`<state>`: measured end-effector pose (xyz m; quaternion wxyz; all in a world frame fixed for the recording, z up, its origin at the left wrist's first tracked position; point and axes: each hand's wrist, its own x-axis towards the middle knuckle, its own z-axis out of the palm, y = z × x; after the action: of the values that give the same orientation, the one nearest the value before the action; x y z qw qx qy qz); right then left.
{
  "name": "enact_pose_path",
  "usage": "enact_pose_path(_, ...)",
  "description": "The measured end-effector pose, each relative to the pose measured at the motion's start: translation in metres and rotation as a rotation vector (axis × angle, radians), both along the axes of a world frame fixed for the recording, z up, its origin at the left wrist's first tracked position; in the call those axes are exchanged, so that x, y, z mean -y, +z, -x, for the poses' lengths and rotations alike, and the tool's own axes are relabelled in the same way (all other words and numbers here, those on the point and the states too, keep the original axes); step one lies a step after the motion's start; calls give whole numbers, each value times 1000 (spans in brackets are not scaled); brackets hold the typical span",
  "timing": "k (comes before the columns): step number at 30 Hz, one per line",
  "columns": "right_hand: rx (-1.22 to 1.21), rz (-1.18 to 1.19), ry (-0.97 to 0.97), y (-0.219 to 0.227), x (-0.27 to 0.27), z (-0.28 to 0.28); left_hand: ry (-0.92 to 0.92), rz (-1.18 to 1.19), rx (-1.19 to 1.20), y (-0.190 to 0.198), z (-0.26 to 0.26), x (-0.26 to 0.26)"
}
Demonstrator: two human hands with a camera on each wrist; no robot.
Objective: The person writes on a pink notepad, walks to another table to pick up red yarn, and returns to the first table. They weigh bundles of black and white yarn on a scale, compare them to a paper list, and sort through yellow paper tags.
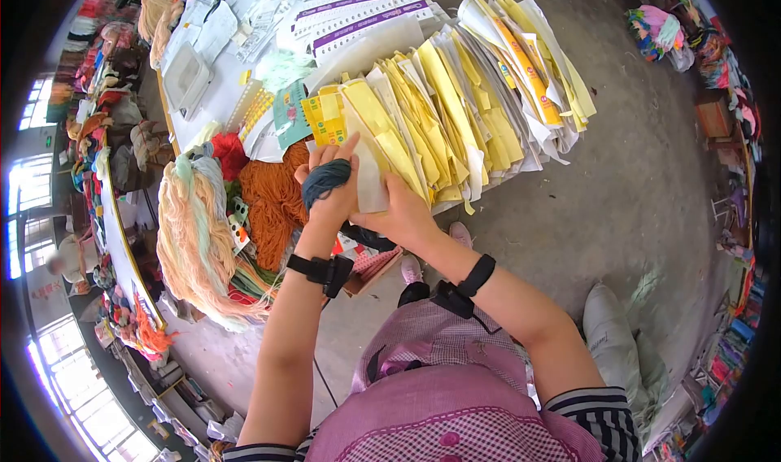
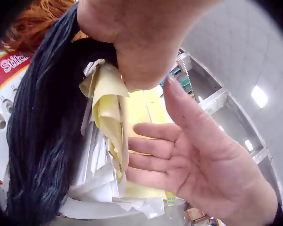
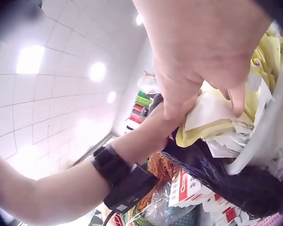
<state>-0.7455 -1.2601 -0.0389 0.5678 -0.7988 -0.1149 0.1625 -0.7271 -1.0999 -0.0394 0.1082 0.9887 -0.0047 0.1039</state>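
A dark blue-green skein of yarn (image 1: 326, 183) lies across my left hand (image 1: 340, 195), which grips it. In the left wrist view, the skein's long strands (image 2: 42, 113) hang down beside the papers. Left fingertips are right at the near end of a row of folded yellow and white papers (image 1: 431, 108). My right hand (image 1: 407, 216) rests at the papers' near side. In the left wrist view, its fingers (image 2: 151, 162) are straight against the yellow sheets, with the thumb raised apart. A pale sheet (image 1: 371, 173) stands between the two hands.
Orange yarn (image 1: 272, 198) and a cream skein (image 1: 185, 238) lie at the left. Behind them are a clear plastic box (image 1: 187, 80), a green packet (image 1: 290, 114) and purple-striped cards (image 1: 366, 19). A curved white rim (image 3: 254, 146) borders the papers. A pale sack (image 1: 610, 332) stands on the floor.
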Motion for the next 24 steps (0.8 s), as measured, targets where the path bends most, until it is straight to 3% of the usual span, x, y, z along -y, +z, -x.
enact_pose_path(2,7,40,-9,-2,-1,1,28,80,-12,1,-2,-1)
enact_pose_path(4,19,80,-14,-10,-4,1,205,247,-137,3,-6,-4)
enact_pose_path(5,-26,30,-62,-21,-6,0,207,248,-134,1,-5,-5)
enact_pose_path(7,-67,-18,-108,-31,-5,0,17,137,-10,0,-5,-5)
enact_pose_path(9,-264,-297,-208,-34,1,-2,5,75,-43,2,-2,-1)
enact_pose_path(12,-331,-357,-255,-73,12,-8,-17,-7,-139,20,3,8)
enact_pose_path(13,-332,-355,-251,-68,15,-8,-33,-25,-200,24,4,10)
enact_pose_path(15,-80,-90,-285,-45,21,-9,-31,-14,-180,15,5,9)
enact_pose_path(18,82,115,-348,-37,22,-6,-55,-9,-144,10,7,8)
enact_pose_path(22,27,25,-405,-46,26,-8,-68,-18,-79,11,9,8)
enact_pose_path(24,-132,-67,-453,-50,28,-10,-66,-6,-76,13,10,9)
